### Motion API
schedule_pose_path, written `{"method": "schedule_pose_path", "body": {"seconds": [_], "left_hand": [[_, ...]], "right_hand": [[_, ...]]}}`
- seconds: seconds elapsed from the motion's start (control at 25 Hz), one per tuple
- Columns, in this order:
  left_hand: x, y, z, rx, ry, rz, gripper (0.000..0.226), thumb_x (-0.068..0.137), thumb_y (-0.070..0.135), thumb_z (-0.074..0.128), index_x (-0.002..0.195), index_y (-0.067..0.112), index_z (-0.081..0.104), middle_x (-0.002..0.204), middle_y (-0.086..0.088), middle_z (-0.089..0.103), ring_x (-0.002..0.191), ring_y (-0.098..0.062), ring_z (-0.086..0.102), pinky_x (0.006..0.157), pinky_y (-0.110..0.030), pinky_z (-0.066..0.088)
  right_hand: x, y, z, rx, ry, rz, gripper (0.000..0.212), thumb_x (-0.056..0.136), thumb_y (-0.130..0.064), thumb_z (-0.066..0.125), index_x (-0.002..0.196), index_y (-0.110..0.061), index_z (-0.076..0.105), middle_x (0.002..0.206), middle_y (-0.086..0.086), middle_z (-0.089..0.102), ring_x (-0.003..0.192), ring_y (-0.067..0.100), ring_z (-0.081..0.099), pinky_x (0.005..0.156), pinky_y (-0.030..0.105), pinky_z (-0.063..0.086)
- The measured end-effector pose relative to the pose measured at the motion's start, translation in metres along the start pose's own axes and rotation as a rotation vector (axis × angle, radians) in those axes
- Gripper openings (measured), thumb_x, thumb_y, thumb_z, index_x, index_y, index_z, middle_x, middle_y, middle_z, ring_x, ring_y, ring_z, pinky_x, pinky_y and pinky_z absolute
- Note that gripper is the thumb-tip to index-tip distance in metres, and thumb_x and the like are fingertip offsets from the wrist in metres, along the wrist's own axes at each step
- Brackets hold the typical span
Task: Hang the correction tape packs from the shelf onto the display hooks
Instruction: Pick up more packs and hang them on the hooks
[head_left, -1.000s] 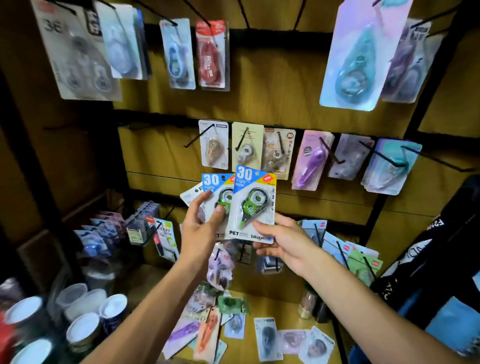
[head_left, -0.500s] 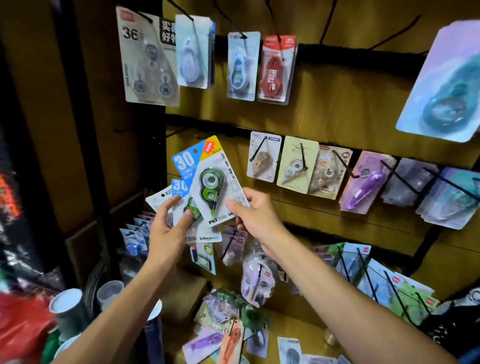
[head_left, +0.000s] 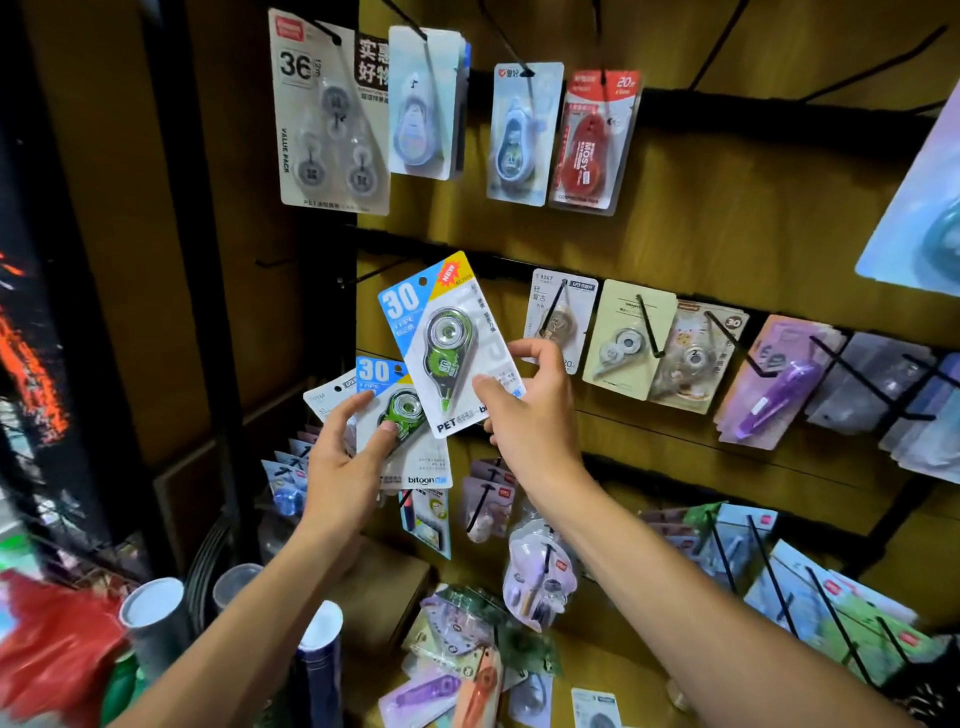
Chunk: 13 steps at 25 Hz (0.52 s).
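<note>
My right hand (head_left: 530, 410) pinches the lower right corner of a blue and white correction tape pack (head_left: 447, 343) with a green dispenser, held tilted in front of the wooden display wall. Its hang hole lies just right of a bare black hook (head_left: 363, 275) at the left end of the middle rail. My left hand (head_left: 343, 457) grips a small stack of packs (head_left: 405, 431), the front one of the same blue and green kind, a white one behind it. More loose packs (head_left: 467, 670) lie on the shelf below.
Hooks along the upper rail carry packs such as the grey triple pack (head_left: 332, 119) and a red one (head_left: 592, 140). The middle rail holds more packs (head_left: 628, 338) to the right. Cylindrical tubes (head_left: 156, 618) stand at lower left. A dark post (head_left: 208, 312) borders the wall.
The view swung left. My right hand carried its pack up and leftwards, tilting it toward the bare hook on the middle rail. My left hand kept hold of its stack below.
</note>
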<state>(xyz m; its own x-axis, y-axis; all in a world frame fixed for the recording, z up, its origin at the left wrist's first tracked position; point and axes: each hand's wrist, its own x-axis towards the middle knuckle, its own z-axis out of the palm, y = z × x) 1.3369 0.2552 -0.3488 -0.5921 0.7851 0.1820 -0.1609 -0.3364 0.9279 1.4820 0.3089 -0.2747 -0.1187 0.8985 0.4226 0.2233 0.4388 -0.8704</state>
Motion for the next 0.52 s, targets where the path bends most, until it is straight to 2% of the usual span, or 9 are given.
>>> {"method": "schedule_pose_path", "body": {"seconds": [0.12, 0.28, 0.44, 0.52], "left_hand": [[-0.002, -0.001, -0.001, 0.009, 0.000, -0.010, 0.037, 0.094, 0.009, 0.061, 0.128, 0.021, 0.054, 0.116, -0.010, 0.069, 0.075, -0.013, 0.073, 0.058, -0.026, 0.059], [-0.001, 0.000, -0.004, 0.007, 0.010, -0.009, 0.036, 0.094, 0.012, 0.061, 0.127, 0.023, 0.054, 0.115, -0.008, 0.069, 0.074, -0.012, 0.073, 0.055, -0.027, 0.058], [0.002, 0.003, -0.003, 0.002, 0.012, -0.003, 0.036, 0.094, 0.013, 0.062, 0.128, 0.023, 0.054, 0.113, -0.006, 0.069, 0.073, -0.012, 0.073, 0.053, -0.026, 0.056], [0.003, 0.005, -0.002, 0.002, 0.023, 0.004, 0.036, 0.094, 0.013, 0.062, 0.128, 0.023, 0.055, 0.114, -0.006, 0.069, 0.073, -0.011, 0.073, 0.052, -0.025, 0.055]], "right_hand": [[-0.007, 0.001, 0.000, 0.000, -0.003, -0.050, 0.032, 0.075, -0.034, 0.062, 0.099, -0.041, 0.041, 0.102, 0.001, 0.066, 0.089, 0.032, 0.065, 0.071, 0.050, 0.057], [-0.011, -0.002, -0.003, 0.060, 0.043, -0.087, 0.030, 0.085, -0.018, 0.059, 0.100, -0.036, 0.040, 0.099, 0.002, 0.066, 0.081, 0.032, 0.064, 0.066, 0.051, 0.055], [-0.005, -0.001, 0.001, 0.018, 0.007, -0.128, 0.020, 0.089, -0.015, 0.055, 0.095, -0.034, 0.052, 0.095, -0.019, 0.059, 0.085, 0.024, 0.063, 0.073, 0.052, 0.056], [0.005, 0.000, 0.006, 0.034, -0.011, -0.070, 0.022, 0.091, -0.012, 0.055, 0.096, -0.032, 0.061, 0.094, -0.024, 0.057, 0.089, 0.019, 0.063, 0.077, 0.049, 0.058]]}}
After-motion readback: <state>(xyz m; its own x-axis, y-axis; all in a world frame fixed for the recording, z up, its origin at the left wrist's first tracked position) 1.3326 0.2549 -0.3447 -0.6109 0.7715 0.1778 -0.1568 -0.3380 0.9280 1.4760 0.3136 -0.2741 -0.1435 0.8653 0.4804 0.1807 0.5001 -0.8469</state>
